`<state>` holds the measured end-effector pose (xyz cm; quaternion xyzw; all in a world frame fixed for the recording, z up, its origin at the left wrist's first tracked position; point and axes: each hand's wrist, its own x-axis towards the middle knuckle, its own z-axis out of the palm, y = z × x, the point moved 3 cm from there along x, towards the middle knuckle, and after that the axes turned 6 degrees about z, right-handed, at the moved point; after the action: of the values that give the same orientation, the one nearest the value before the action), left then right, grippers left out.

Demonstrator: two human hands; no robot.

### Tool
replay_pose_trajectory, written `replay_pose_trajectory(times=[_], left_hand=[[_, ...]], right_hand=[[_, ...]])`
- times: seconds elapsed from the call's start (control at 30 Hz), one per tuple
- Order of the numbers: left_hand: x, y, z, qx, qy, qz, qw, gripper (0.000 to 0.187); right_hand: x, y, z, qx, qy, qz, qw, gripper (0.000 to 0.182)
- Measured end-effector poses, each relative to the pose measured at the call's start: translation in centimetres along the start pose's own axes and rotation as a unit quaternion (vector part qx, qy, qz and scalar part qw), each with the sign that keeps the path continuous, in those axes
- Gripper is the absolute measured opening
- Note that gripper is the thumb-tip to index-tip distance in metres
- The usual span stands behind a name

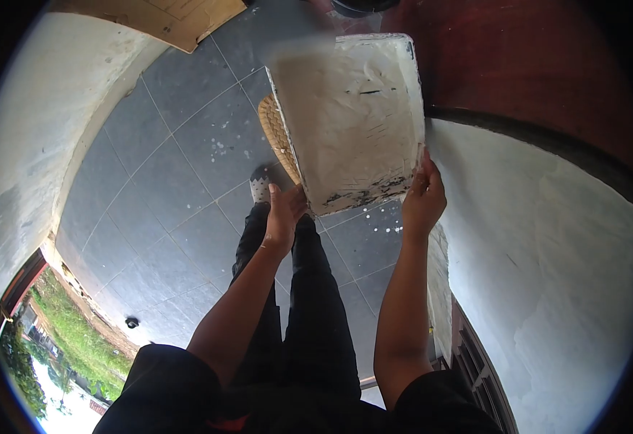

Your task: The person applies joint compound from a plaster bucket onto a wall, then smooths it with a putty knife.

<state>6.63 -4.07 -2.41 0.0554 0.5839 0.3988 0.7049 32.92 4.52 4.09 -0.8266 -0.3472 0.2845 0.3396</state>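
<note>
A shallow rectangular tray (360, 123), its inside coated with off-white, paint-like residue and dark scuffs, is held out in front of me. My left hand (285, 213) grips its lower left corner, with the thumb raised and the other fingertips at the edge. On the opposite side my right hand (425, 195) is closed around the lower right corner, its fingers partly hidden behind the rim. Behind the tray's left edge shows part of a woven, straw-coloured item (278, 137); the rest of it is covered. A blurred patch hides the tray's upper left corner.
Grey floor tiles (179, 173) with white spots lie below. One patterned sock (260, 186) shows by my left hand. A cardboard piece (179, 18) is at the top left. White walls (548, 239) stand on both sides, and a dark red surface (533, 65) fills the upper right.
</note>
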Motion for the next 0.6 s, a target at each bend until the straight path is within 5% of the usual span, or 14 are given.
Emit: replay_pose_trajectory(times=[0.07,0.1,0.13,0.3,0.37,0.47,0.6], left_hand=[[-0.1,0.0,0.2,0.006,0.003,0.002,1.000,0.104],[-0.2,0.0,0.3,0.007,-0.001,0.000,1.000,0.104],[-0.2,-0.1,0.4,0.014,-0.004,0.000,1.000,0.110],[-0.3,0.3,0.7,0.014,-0.017,-0.001,1.000,0.117],[-0.4,0.4,0.7,0.017,-0.018,-0.001,1.000,0.118],[-0.5,0.4,0.5,0.011,-0.011,-0.001,1.000,0.112],[-0.3,-0.1,0.4,0.000,0.001,0.000,1.000,0.106]], right_hand=[[-0.6,-0.9,1.3,-0.283,-0.110,-0.115,0.946,0.042],[-1.8,-0.5,2.4,-0.263,-0.068,-0.229,0.935,0.041],[-3.1,1.0,3.6,-0.335,-0.101,-0.173,0.921,0.047],[-7.6,-1.1,4.1,-0.268,-0.172,-0.184,0.930,0.041],[-4.2,-1.9,1.9,-0.260,-0.051,-0.152,0.952,0.036],[1.1,0.0,0.9,-0.354,-0.016,-0.056,0.934,0.037],[0.4,-0.3,2.4,-0.304,-0.058,-0.154,0.938,0.029]])
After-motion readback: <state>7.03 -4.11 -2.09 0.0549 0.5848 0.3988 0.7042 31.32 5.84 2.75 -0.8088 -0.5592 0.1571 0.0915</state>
